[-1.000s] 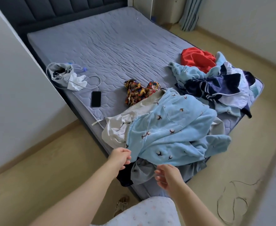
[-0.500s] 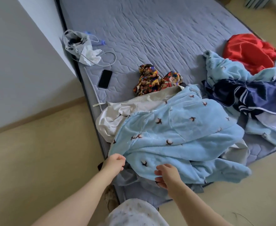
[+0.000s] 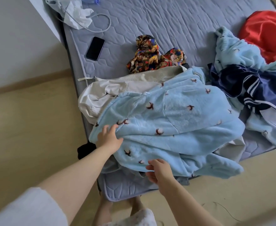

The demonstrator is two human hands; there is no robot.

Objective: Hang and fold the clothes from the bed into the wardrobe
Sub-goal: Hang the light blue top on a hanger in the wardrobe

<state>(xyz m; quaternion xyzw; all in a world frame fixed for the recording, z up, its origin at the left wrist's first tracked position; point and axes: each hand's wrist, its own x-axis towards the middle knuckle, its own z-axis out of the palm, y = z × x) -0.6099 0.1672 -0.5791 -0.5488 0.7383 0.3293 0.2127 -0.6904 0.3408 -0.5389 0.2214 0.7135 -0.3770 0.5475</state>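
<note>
A heap of clothes lies at the near corner of the grey quilted bed [image 3: 174, 22]. On top is a light blue fleece garment [image 3: 174, 121] with small dark motifs, over a cream garment [image 3: 111, 90]. My left hand [image 3: 109, 137] rests on the fleece's left edge, fingers spread on the fabric. My right hand [image 3: 160, 172] is at its near hem, thumb above the edge and fingers loosely curled below it, holding nothing that I can see. A colourful patterned piece [image 3: 148, 57], a navy striped garment [image 3: 254, 88], another light blue piece [image 3: 231, 51] and a red garment [image 3: 267, 33] lie further back. No wardrobe is in view.
A black phone [image 3: 95, 48] and a white bag with a cable [image 3: 75, 13] lie near the bed's left edge. A black item [image 3: 86, 150] hangs off the bed's side by my left wrist. A white wall [image 3: 11, 38] stands at left; beige floor surrounds the bed corner.
I have come closer and look further down at the bed. My left hand has moved up onto the blue fleece; my right hand has reached its near hem.
</note>
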